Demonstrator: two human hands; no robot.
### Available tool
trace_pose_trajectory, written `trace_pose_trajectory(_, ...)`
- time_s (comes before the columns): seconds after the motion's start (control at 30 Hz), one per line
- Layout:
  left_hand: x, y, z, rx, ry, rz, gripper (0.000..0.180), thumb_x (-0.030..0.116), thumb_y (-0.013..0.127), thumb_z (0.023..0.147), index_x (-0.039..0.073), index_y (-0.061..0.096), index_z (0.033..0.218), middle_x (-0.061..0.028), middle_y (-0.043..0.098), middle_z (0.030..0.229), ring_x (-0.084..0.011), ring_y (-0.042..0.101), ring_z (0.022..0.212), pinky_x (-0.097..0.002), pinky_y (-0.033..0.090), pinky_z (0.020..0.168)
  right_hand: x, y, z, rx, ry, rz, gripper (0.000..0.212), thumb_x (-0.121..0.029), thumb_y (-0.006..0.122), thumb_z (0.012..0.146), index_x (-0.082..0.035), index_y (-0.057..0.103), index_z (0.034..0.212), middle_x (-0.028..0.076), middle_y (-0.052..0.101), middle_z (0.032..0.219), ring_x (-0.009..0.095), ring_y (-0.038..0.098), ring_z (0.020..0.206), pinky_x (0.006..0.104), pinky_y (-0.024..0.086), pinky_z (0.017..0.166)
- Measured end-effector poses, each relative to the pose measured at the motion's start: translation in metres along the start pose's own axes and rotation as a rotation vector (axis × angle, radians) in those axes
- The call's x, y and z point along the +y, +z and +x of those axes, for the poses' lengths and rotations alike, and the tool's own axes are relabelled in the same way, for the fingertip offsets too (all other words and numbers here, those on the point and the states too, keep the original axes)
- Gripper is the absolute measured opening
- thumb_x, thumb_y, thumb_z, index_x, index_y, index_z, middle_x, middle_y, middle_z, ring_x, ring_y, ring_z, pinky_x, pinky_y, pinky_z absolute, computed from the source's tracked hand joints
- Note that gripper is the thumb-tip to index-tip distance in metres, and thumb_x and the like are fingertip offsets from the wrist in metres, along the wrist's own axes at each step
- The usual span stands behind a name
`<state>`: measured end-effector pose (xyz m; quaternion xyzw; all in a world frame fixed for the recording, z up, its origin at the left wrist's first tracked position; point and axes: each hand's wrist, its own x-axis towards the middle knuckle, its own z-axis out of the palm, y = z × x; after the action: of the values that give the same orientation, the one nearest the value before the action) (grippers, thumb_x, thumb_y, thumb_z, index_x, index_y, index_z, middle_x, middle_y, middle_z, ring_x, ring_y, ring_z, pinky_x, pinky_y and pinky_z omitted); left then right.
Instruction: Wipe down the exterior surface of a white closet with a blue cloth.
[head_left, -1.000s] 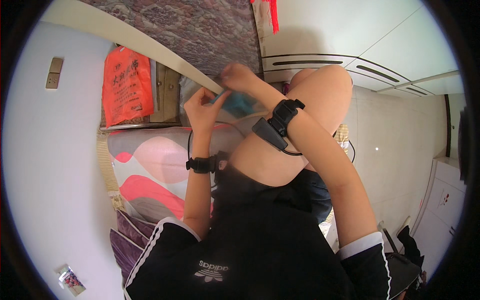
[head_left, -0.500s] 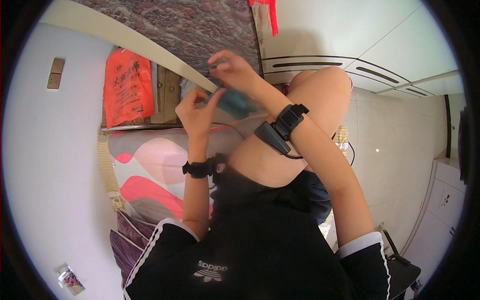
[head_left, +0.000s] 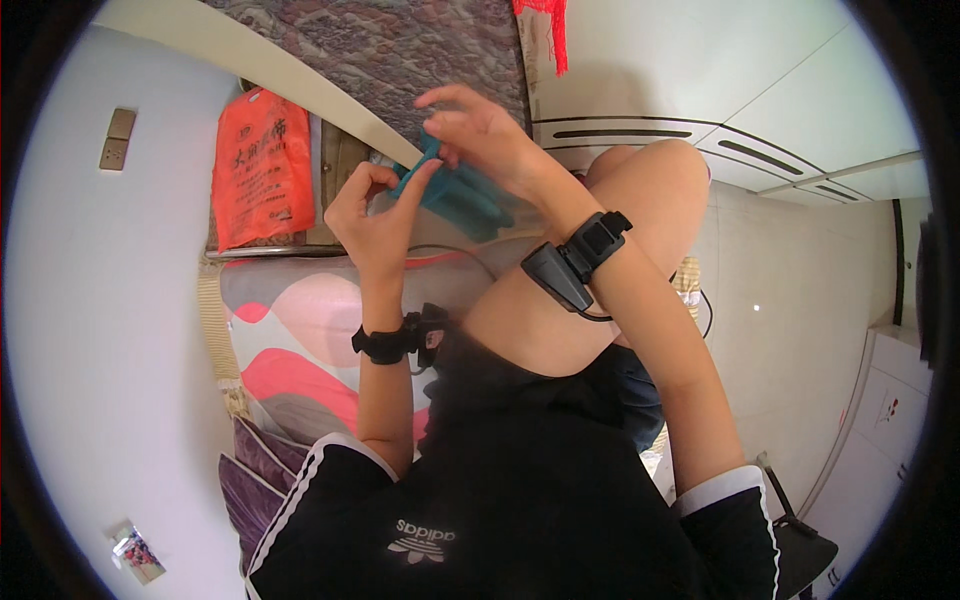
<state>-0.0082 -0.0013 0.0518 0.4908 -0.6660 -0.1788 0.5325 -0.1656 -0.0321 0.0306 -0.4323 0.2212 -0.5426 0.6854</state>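
A thin, soft teal piece, cloth-like [head_left: 465, 198], hangs from between my hands above my bent leg. I cannot tell whether it is fabric or a bag. My left hand [head_left: 375, 215] pinches its upper left edge between thumb and finger. To the right and slightly farther off, my right hand [head_left: 480, 140] has its index finger stretched out, while its lower fingers close on the top of the teal piece. Part of that grip is hidden behind the hand. Each wrist wears a black strap with a small device [head_left: 562, 275].
I sit on a seat with a pink, grey and white patterned cover [head_left: 300, 310]. An orange-red bag [head_left: 262, 170] lies at the far left beside a pale rail [head_left: 300, 80]. White drawers [head_left: 640, 100] stand at the far right. Purple cushions [head_left: 262, 480] lie at the near left.
My left hand has shifted slightly left and toward me. My right hand has moved a little to the right, and more of the teal piece shows stretched between them.
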Motion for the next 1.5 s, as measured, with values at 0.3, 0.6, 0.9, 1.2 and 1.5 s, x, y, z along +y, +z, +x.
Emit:
trace_pose_trajectory(0.3,-0.003,0.007,-0.004,-0.042,-0.044,-0.031,0.03,0.009,0.08,0.065,0.001,0.051,0.063,0.0013,0.046,0.058,-0.0048,0.044,0.056,-0.0192,0.038,0.054,0.006,-0.005,0.0,0.019,0.057,-0.081,0.031,-0.019,0.061,0.086,-0.011,0.052,0.115,-0.004,0.055,0.073,0.005,0.05,0.068,0.0206,0.04,0.062)
trace_pose_trajectory(0.6,-0.027,0.01,-0.012,-0.081,-0.089,-0.073,0.029,0.009,0.08,0.065,0.001,0.052,0.064,0.0002,0.05,0.058,-0.0052,0.046,0.056,-0.0204,0.04,0.053,0.016,-0.004,0.004,0.088,0.11,-0.136,0.024,-0.007,0.059,0.087,-0.005,0.052,0.11,0.001,0.057,0.065,0.006,0.05,0.059,0.0208,0.04,0.053)
trace_pose_trajectory(0.9,-0.036,0.012,-0.017,-0.103,-0.127,-0.028,0.031,0.012,0.081,0.063,0.002,0.052,0.062,-0.0001,0.05,0.057,-0.0056,0.047,0.055,-0.0213,0.04,0.053,0.026,-0.01,0.006,0.101,0.237,-0.26,0.023,-0.011,0.056,0.088,-0.009,0.053,0.111,0.0,0.061,0.078,0.006,0.051,0.07,0.0214,0.043,0.062)
trace_pose_trajectory(1.2,-0.043,0.014,-0.023,-0.152,-0.15,0.03,0.031,0.014,0.081,0.064,0.001,0.054,0.064,0.0004,0.049,0.056,-0.0051,0.044,0.054,-0.0219,0.039,0.051,0.053,-0.016,0.012,0.19,0.248,-0.314,0.02,-0.006,0.06,0.083,-0.006,0.056,0.103,0.005,0.06,0.073,0.009,0.053,0.06,0.023,0.042,0.051)
trace_pose_trajectory(1.5,-0.055,0.009,-0.029,-0.238,-0.144,0.063,0.023,0.011,0.079,0.069,0.001,0.059,0.072,0.0029,0.054,0.063,-0.0027,0.05,0.061,-0.0178,0.041,0.056,0.055,-0.013,0.011,0.249,0.339,-0.444,0.022,-0.005,0.061,0.08,-0.005,0.057,0.101,0.007,0.06,0.072,0.012,0.056,0.063,0.0264,0.046,0.053)
